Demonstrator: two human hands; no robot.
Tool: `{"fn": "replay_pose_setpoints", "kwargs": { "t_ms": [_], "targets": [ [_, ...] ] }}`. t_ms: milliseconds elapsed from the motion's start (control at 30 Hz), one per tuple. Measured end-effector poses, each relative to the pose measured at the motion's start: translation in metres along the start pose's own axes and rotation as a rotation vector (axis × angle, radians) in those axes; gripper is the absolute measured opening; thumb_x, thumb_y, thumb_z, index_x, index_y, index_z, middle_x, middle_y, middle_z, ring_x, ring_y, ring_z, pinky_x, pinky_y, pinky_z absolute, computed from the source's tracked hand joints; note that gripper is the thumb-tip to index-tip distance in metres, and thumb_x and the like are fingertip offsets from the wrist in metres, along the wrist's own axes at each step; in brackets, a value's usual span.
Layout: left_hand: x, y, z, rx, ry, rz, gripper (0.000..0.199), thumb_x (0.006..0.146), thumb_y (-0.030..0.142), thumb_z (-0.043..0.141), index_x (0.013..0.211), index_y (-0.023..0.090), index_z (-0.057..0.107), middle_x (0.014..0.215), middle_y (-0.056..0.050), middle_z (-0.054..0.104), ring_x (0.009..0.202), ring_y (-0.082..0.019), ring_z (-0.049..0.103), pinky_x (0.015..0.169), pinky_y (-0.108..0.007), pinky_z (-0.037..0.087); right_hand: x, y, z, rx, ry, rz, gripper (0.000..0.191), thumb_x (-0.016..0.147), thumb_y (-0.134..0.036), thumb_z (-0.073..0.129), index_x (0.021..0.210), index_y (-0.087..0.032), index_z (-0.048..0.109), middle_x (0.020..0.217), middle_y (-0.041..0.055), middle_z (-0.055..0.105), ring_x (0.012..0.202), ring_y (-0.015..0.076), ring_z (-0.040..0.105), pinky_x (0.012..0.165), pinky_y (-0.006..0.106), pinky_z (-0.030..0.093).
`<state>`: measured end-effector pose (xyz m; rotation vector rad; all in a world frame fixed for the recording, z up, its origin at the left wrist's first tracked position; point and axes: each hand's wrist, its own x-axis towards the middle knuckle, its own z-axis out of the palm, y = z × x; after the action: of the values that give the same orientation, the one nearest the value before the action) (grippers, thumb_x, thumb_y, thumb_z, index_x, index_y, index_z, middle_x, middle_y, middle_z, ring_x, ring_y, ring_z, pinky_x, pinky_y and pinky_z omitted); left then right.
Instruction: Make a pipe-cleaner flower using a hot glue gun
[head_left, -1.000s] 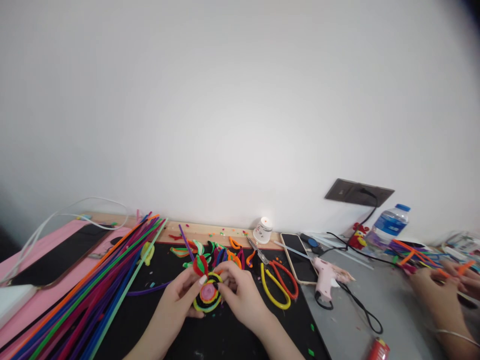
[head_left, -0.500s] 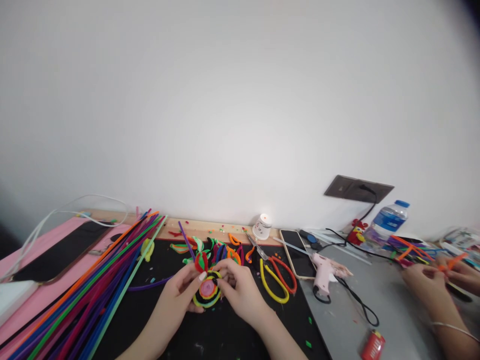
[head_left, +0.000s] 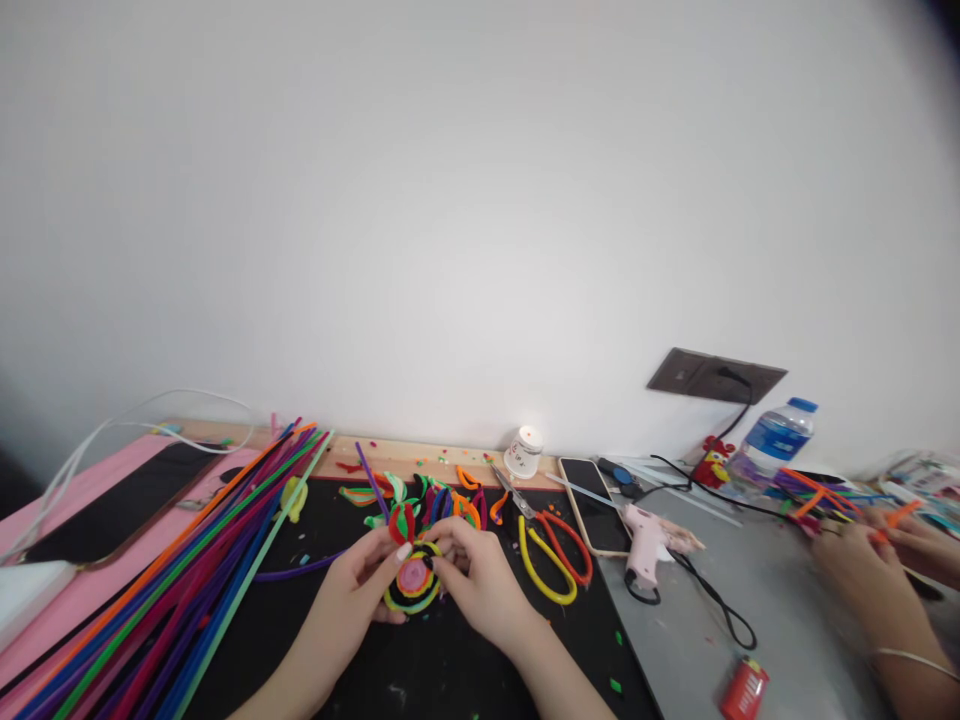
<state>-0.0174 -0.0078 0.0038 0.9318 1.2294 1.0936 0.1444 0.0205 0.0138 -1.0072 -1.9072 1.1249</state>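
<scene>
Two bare hands (head_left: 358,585) and a co-worker's two hands (head_left: 862,580) are showing, with one round coil (head_left: 412,576). Lying about are two dark-screened devices (head_left: 124,505), one pair of scissors (head_left: 526,509), one glue gun (head_left: 643,548), one lighter (head_left: 745,689), one cup (head_left: 523,454) and one bottle (head_left: 776,441).

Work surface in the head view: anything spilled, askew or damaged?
Small coloured scraps litter the black mat and the wooden strip behind it, probably offcuts. The white cup seems upside down, its narrow end up. I see no liquid spill or obvious damage.
</scene>
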Motion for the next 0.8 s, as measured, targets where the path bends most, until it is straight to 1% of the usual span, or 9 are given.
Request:
{"fn": "replay_pose_setpoints", "kwargs": {
  "t_ms": [100, 267, 433, 633, 800],
  "targets": [
    [0.0011, 0.0005, -0.0001, 0.01, 0.001, 0.001, 0.038, 0.076, 0.036, 0.061, 0.109, 0.018, 0.055, 0.103, -0.007, 0.067, 0.081, -0.021, 0.065, 0.046, -0.023, 0.055, -0.0001, 0.0008, 0.0, 0.005, 0.0, 0.001, 0.02, 0.079, -0.008, 0.049, 0.092, -0.022, 0.055, 0.067, -0.0035, 0.051, 0.058, 0.0107, 0.05, 0.054, 0.021, 0.04],
    [0.0026, -0.0013, -0.001, 0.01, 0.006, 0.007, 0.04, 0.076, 0.036, 0.061, 0.111, 0.017, 0.055, 0.102, -0.007, 0.068, 0.074, -0.019, 0.065, 0.045, -0.024, 0.055, 0.0001, 0.0019, -0.0003, 0.005, -0.005, 0.001, 0.02, 0.079, -0.008, 0.049, 0.093, -0.022, 0.055, 0.066, -0.0035, 0.051, 0.057, 0.0104, 0.05, 0.053, 0.02, 0.039],
    [0.0008, -0.0039, -0.0013, -0.004, 0.015, 0.02, 0.042, 0.073, 0.039, 0.063, 0.109, 0.019, 0.057, 0.099, -0.006, 0.069, 0.077, -0.022, 0.066, 0.044, -0.024, 0.055, 0.0002, -0.0002, -0.0009, 0.0, 0.0, -0.004, 0.02, 0.079, -0.009, 0.049, 0.092, -0.022, 0.056, 0.067, -0.0034, 0.051, 0.058, 0.0106, 0.05, 0.053, 0.02, 0.039],
    [0.0018, -0.004, -0.0015, -0.001, 0.015, 0.031, 0.041, 0.074, 0.039, 0.062, 0.109, 0.019, 0.056, 0.098, -0.006, 0.069, 0.072, -0.019, 0.065, 0.044, -0.024, 0.055, -0.0001, -0.0005, -0.0004, -0.011, -0.002, -0.009, 0.02, 0.079, -0.008, 0.049, 0.092, -0.022, 0.055, 0.066, -0.0037, 0.05, 0.058, 0.0105, 0.049, 0.054, 0.021, 0.039],
    [0.0031, -0.0039, -0.0011, -0.004, 0.011, 0.032, 0.04, 0.075, 0.039, 0.061, 0.109, 0.019, 0.054, 0.1, -0.006, 0.068, 0.074, -0.02, 0.066, 0.045, -0.025, 0.055, -0.0002, 0.0019, 0.0002, -0.014, 0.004, -0.007, 0.021, 0.08, -0.008, 0.049, 0.093, -0.023, 0.056, 0.067, -0.0035, 0.051, 0.058, 0.0106, 0.05, 0.054, 0.021, 0.039]
  ]
}}
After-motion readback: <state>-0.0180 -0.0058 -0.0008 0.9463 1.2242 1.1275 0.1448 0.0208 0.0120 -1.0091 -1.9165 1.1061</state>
